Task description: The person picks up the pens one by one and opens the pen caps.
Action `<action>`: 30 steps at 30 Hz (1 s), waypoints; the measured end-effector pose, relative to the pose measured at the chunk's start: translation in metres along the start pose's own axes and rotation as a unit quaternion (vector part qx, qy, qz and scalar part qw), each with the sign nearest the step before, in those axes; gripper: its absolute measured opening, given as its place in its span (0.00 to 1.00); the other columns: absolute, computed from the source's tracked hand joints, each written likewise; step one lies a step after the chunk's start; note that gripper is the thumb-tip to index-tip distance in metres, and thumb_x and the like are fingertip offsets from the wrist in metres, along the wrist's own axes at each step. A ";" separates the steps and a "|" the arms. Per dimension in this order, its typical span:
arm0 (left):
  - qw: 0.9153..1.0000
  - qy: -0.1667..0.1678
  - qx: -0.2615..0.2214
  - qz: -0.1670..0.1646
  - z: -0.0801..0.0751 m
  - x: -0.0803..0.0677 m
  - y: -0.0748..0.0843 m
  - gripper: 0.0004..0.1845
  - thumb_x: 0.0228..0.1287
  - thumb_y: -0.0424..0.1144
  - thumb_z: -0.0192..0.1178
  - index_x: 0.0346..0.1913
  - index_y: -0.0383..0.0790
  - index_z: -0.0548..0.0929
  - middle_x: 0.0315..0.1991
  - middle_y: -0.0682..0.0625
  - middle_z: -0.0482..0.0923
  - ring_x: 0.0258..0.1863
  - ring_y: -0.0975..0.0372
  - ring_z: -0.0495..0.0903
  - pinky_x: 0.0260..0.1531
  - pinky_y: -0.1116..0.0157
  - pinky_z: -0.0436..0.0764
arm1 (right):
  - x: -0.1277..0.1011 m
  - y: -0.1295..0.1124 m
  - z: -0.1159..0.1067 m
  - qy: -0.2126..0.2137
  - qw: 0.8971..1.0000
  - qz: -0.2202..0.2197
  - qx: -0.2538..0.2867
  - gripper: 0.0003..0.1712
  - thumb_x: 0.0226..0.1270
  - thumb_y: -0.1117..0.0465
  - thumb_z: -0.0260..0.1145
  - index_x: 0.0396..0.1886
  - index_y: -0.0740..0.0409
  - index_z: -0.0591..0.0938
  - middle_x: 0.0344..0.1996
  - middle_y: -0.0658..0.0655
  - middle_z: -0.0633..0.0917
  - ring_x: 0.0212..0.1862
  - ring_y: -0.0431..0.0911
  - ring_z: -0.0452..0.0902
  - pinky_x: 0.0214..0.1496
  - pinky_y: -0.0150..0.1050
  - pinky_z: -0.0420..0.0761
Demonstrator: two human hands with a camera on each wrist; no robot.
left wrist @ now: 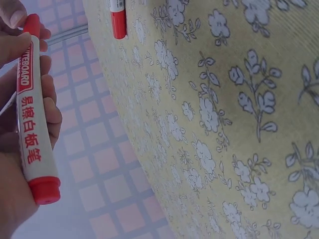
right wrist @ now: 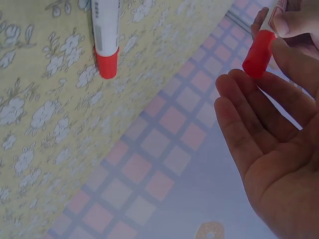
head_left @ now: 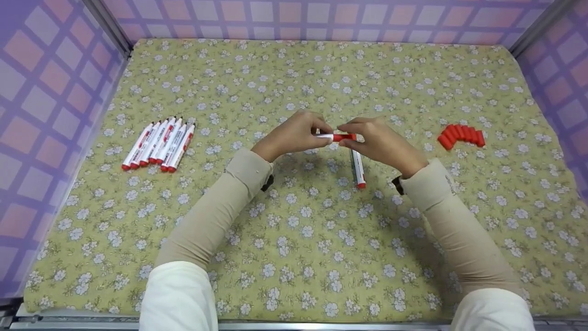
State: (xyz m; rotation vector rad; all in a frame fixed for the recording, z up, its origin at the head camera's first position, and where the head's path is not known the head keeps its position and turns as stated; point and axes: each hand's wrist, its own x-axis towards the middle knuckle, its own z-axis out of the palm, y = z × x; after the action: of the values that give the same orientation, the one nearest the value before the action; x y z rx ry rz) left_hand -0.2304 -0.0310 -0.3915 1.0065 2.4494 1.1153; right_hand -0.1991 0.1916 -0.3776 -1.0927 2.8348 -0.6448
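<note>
Markers at left (head_left: 159, 143): six, in a row.
Loose caps, right (head_left: 460, 135): red pile, count unclear.
Held marker (head_left: 337, 137): one, reading "BOARD".
Left grip (head_left: 294, 135): pinched barrel.
Right grip (head_left: 379, 141): pinched cap end.
Marker lying near (head_left: 358, 169): one.

- The marker (head_left: 337, 137) I hold is white with a red cap and red lettering;
- my sleeves (head_left: 220, 202) are beige;
- the cloth (head_left: 294, 239) is yellow-green with white flowers;
- the loose caps (head_left: 460, 135) are red;
- the walls (head_left: 41, 115) carry purple-and-pink checks.

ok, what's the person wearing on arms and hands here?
Both hands, left hand and right hand, are bare, with no gloves. Each forearm wears a snug beige sleeve over a wider white sleeve near the camera. A dark strap shows at each wrist.
</note>
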 end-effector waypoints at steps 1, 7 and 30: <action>1.000 0.001 0.009 0.005 0.000 -0.001 0.000 0.12 0.66 0.40 0.60 0.47 0.39 0.87 0.38 0.48 0.80 0.31 0.61 0.71 0.31 0.68 0.71 | 0.001 -0.001 0.001 -0.004 1.000 -0.003 -0.001 0.19 0.67 0.61 0.64 0.55 0.63 0.81 0.47 0.63 0.85 0.44 0.53 0.84 0.44 0.45 0.83; 0.999 -0.001 0.052 0.009 0.001 -0.004 0.004 0.13 0.68 0.41 0.58 0.49 0.40 0.86 0.40 0.48 0.79 0.35 0.61 0.71 0.36 0.66 0.73 | 0.005 -0.003 0.013 -0.014 1.000 -0.025 -0.002 0.18 0.68 0.62 0.62 0.55 0.64 0.81 0.42 0.63 0.86 0.39 0.50 0.84 0.39 0.41 0.83; 0.996 -0.034 0.059 0.062 0.006 -0.007 -0.009 0.15 0.71 0.38 0.53 0.56 0.40 0.82 0.42 0.45 0.86 0.23 0.65 0.74 0.33 0.69 0.76 | 0.006 -0.006 0.035 0.060 0.990 -0.070 -0.106 0.10 0.68 0.65 0.62 0.45 0.64 0.85 0.29 0.61 0.87 0.28 0.51 0.82 0.33 0.42 0.82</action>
State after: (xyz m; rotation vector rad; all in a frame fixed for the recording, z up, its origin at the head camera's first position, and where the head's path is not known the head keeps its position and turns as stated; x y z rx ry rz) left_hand -0.2270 -0.0362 -0.4031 1.2267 2.4514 0.9644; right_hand -0.1933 0.1708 -0.4063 -1.3387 3.0064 -0.4386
